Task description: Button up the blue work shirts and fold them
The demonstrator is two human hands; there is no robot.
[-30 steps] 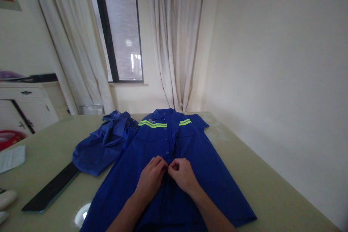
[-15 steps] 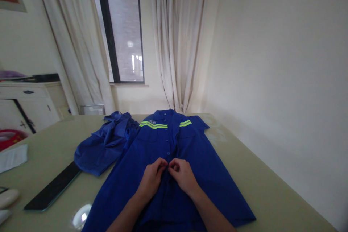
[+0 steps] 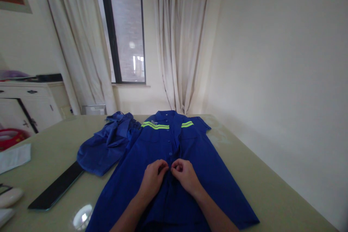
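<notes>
Two bare forearms (no sleeves, no jewellery), ungloved hands [image 3: 168, 179]

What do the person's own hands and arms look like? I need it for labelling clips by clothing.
Both the left hand and the right hand are bare: no gloves, no rings or watch that can be seen. The forearms are uncovered up to the bottom edge of the picture, with no sleeve in view.

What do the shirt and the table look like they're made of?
Shirt: looks like a matte woven fabric, perhaps cotton or a blend; it creases softly and lies flat under the left hand and right hand. Its yellow stripes look like reflective tape. Table: smooth, glossy top, possibly glass or lacquer, since it mirrors a light.
</notes>
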